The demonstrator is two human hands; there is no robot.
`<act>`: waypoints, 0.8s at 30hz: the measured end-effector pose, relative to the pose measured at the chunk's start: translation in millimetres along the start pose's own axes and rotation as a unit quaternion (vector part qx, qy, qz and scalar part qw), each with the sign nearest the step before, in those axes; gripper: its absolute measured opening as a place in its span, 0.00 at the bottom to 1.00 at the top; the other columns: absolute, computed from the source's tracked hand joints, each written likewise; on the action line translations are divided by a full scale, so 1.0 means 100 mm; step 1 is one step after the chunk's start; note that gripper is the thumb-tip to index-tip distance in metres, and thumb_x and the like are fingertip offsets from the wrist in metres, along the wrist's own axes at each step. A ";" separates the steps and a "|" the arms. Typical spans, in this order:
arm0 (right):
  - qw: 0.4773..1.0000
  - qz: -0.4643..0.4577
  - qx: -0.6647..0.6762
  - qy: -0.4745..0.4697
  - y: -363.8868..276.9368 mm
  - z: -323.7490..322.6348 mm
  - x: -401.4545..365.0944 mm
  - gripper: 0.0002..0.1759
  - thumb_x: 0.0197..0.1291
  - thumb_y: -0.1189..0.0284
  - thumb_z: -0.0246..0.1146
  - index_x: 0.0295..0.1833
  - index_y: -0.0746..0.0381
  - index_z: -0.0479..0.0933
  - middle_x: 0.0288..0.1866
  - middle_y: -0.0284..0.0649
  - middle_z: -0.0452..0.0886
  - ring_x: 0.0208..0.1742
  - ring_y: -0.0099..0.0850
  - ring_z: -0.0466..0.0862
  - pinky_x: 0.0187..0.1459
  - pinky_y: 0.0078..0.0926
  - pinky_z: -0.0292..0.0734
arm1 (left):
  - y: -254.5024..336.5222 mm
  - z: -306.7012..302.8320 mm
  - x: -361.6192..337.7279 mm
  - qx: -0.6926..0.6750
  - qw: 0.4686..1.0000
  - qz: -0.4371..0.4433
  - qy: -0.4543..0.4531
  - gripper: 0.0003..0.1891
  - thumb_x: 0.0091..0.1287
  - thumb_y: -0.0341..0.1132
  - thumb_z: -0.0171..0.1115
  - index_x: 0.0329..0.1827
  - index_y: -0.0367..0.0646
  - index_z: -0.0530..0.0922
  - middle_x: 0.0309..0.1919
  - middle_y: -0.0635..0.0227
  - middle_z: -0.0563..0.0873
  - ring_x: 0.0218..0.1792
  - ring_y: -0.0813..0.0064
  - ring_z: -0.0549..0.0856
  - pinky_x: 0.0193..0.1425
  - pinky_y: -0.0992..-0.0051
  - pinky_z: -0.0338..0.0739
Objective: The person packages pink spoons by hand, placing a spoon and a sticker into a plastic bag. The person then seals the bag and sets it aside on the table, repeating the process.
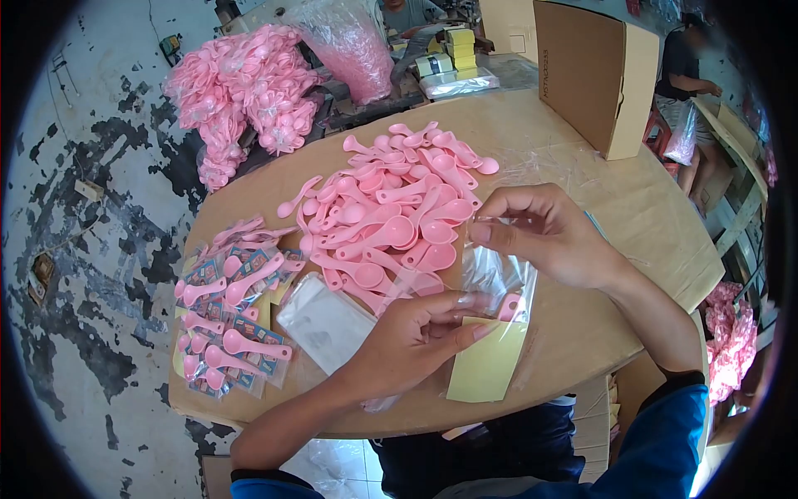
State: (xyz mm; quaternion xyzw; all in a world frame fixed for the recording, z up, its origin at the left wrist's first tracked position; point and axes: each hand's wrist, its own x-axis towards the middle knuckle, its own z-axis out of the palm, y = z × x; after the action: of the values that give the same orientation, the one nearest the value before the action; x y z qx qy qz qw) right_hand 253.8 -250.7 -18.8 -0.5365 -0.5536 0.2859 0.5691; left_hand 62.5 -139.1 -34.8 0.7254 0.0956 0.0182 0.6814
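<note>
A clear plastic bag (497, 274) hangs over the table between my two hands, with a yellow card (486, 362) and part of a pink spoon (510, 307) showing at its lower end. My left hand (416, 337) is closed on the bag's lower part, its thumb pressed over the card's top edge. Higher up, my right hand (540, 233) has thumb and forefinger pinched at the upper edge of the film; the exact grip is hard to make out. Beyond both hands lies a big heap of pink spoons (391, 224).
Packed spoons with printed cards (237, 324) lie at the left. A stack of clear bags (324, 320) sits beside my left forearm. Behind are a cardboard box (582, 75), yellow cards (460, 50) and bulk bags of pink spoons (249, 91). Another person (686, 79) is at far right.
</note>
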 end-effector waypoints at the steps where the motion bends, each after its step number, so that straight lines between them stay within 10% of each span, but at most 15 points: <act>1: 1.000 0.009 0.008 0.009 -0.02 0.00 -0.01 0.09 0.66 0.72 0.63 0.44 0.68 0.81 0.40 0.34 0.83 0.40 0.18 0.79 0.45 0.19 0.75 | -0.04 -0.01 0.01 0.011 1.000 0.000 0.004 0.16 0.70 0.28 0.61 0.58 0.30 0.75 0.48 0.61 0.85 0.50 0.76 0.85 0.55 0.78 0.78; 24: 0.998 0.053 0.032 -0.025 0.17 0.11 0.01 0.12 0.64 0.72 0.67 0.50 0.66 0.80 0.32 0.32 0.84 0.33 0.15 0.80 0.37 0.15 0.75 | -0.13 -0.19 0.11 -0.113 0.974 0.058 0.189 0.16 0.76 0.39 0.54 0.56 0.36 0.78 0.39 0.68 0.86 0.36 0.83 0.85 0.36 0.81 0.82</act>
State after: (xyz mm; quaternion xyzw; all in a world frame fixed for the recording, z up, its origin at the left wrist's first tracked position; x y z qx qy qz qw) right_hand 248.8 -242.2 -36.3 -0.5391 -0.5289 0.3464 0.5564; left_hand 68.8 -117.6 -47.8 0.6314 0.1780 0.2050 0.7264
